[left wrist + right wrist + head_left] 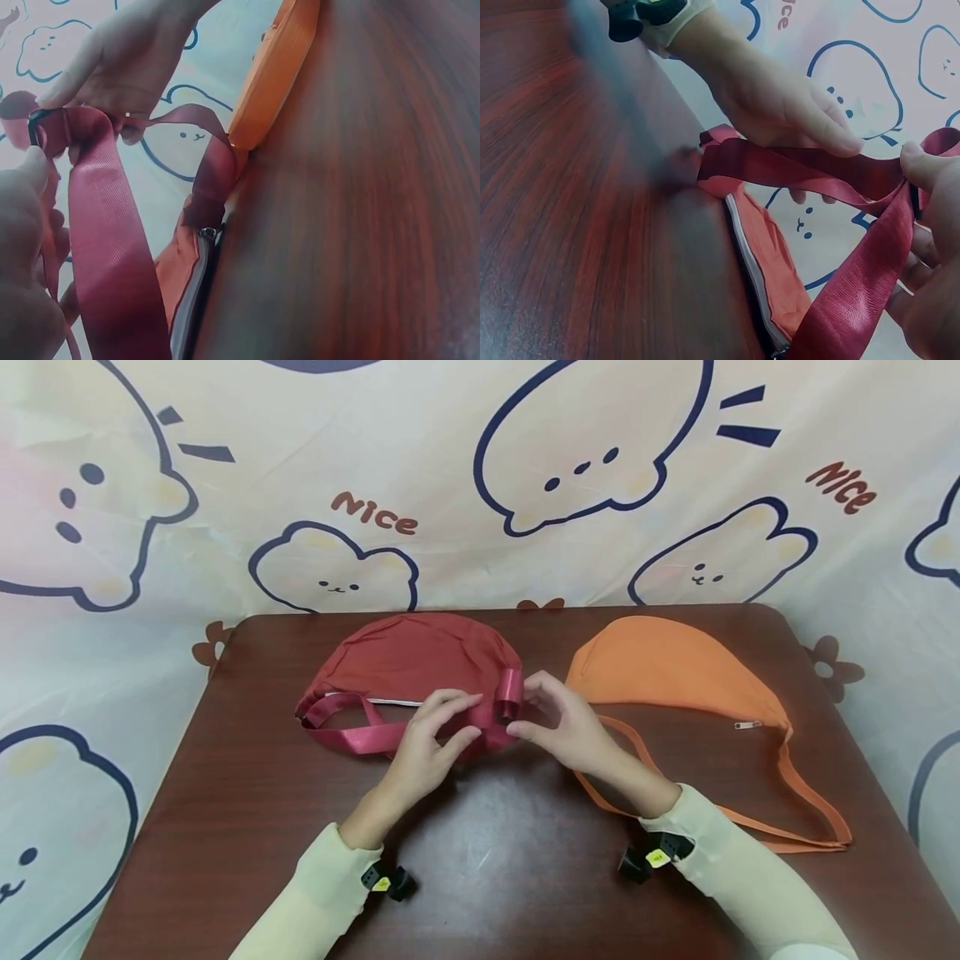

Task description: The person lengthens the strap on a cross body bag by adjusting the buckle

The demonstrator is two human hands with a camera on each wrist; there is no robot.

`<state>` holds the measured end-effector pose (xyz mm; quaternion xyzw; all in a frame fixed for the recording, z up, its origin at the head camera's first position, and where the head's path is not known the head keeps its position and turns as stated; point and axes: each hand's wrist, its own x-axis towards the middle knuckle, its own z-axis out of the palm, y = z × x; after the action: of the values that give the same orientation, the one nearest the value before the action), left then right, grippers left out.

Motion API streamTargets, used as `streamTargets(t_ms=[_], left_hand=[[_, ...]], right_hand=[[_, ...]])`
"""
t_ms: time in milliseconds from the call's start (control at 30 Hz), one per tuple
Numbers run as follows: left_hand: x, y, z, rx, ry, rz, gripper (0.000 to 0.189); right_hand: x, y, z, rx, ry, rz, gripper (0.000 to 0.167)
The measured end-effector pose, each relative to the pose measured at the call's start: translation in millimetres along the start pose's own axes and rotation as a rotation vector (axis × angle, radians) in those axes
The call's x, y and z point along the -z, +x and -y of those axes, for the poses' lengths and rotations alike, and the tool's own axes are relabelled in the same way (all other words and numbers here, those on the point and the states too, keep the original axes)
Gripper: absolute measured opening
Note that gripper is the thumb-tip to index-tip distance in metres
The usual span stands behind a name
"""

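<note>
A red waist bag point(420, 652) lies at the back of the table, its pink-red strap point(367, 739) looping out in front. My left hand point(431, 747) holds the strap between thumb and fingers, left of a raised loop. On the other side of that loop, my right hand point(566, 727) pinches the strap. Seen from the left wrist, a small dark slider point(34, 127) sits on the strap between the two thumbs. A pale zipper point(746, 259) runs along the red bag's edge in the right wrist view.
An orange waist bag point(660, 660) lies to the right, its thin strap point(817, 802) spread toward the front right. Both rest on a dark brown table point(480, 877). Behind stands a printed cloth point(450, 460) with cartoon bears.
</note>
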<state>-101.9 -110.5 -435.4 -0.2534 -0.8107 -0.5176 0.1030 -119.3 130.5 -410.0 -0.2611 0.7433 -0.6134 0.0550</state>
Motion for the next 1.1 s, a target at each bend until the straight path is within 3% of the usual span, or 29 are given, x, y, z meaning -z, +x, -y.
streamTargets(t_ms=[167,400,667,1100], left_hand=[[-3.9,2.2,-3.1,0.005,-0.004,0.008,0.042],[-7.6,3.5,-4.5,0.034,0.006,0.087,0.044],[-8.5,6.0,-5.8,-0.012,-0.028,0.005,0.035],[-8.6,5.2,-9.8,0.001,-0.034,0.035,0.045]], right_hand=[[-1.7,-0.5,-0.9,-0.001,0.002,0.0,0.042],[-1.1,0.8,-1.1,0.026,0.038,-0.023,0.043],[-1.6,0.4,-2.4,0.026,0.032,0.003,0.046],[-7.1,-1.6,-7.1,0.028,-0.057,0.027,0.053]])
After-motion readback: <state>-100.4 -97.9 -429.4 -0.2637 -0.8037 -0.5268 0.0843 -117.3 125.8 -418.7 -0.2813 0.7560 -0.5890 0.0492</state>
